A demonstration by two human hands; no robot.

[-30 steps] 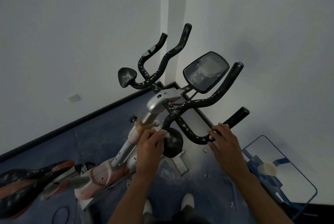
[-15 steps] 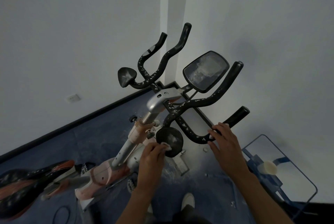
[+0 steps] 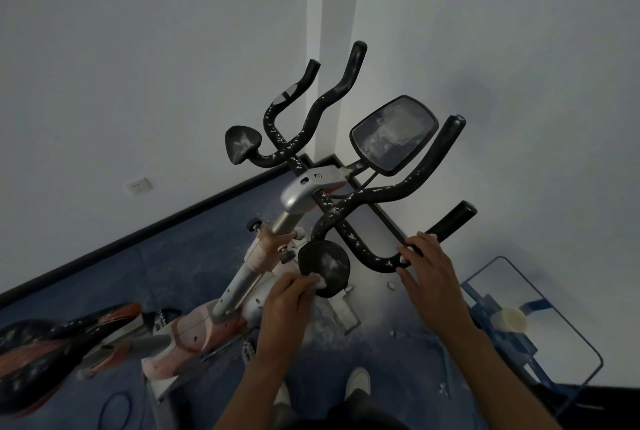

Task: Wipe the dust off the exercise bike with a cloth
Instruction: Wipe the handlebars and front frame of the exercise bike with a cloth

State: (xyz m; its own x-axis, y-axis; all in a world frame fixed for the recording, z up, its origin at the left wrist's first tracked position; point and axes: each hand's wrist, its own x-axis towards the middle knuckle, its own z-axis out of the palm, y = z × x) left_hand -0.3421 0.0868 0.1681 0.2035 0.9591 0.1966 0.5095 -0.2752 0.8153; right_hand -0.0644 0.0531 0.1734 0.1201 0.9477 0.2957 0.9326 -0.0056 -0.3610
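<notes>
Dusty blue floor (image 3: 180, 266) — exercise bike (image 3: 242, 291), white debris (image 3: 392, 285), dark cable (image 3: 117, 409)

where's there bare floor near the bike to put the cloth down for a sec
Free: the blue floor between the black baseboard and the bike frame. Crowded: under the handlebars, where the left hand presses the cloth on the round pad; and right of the right hand, taken by a glass-topped stand.
</notes>
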